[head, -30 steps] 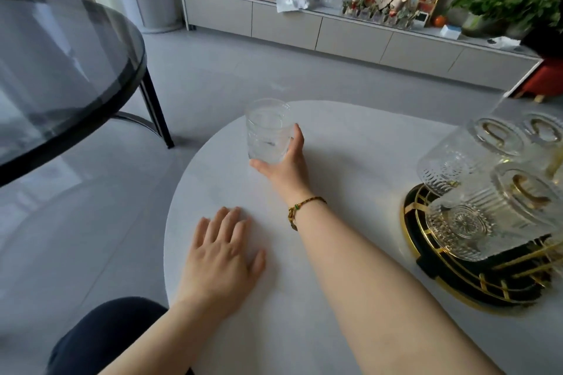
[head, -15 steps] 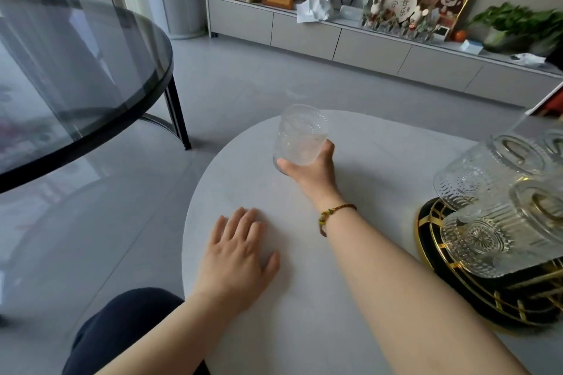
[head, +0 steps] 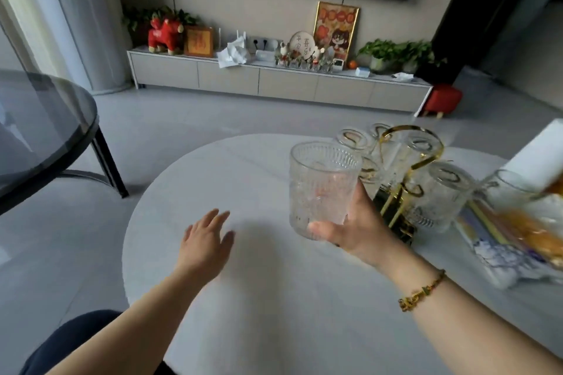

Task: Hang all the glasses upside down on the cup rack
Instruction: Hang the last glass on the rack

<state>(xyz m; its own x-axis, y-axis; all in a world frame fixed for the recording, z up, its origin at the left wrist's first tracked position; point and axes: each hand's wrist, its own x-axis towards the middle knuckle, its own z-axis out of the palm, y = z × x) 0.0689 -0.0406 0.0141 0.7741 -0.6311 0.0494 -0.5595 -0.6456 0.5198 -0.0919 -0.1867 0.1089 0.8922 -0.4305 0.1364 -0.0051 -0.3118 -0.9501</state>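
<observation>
My right hand [head: 355, 230] grips a clear ribbed glass [head: 321, 186] from the side and below, holding it upright in the air over the white round table [head: 268, 298]. Just right of it stands the gold cup rack [head: 408, 161] with a curled top handle and a dark base. Several ribbed glasses [head: 438, 195] hang upside down on its arms. My left hand [head: 207, 240] hovers flat over the table with its fingers spread and nothing in it.
A dark glass round table [head: 39, 131] stands at the left. Books and a blurred orange item [head: 518, 237] lie at the table's right edge. A long low cabinet [head: 274, 82] with ornaments runs along the far wall.
My right hand has lifted the glass off the table and carried it right, toward the rack. My left hand has risen slightly. The view has swung up and right.
</observation>
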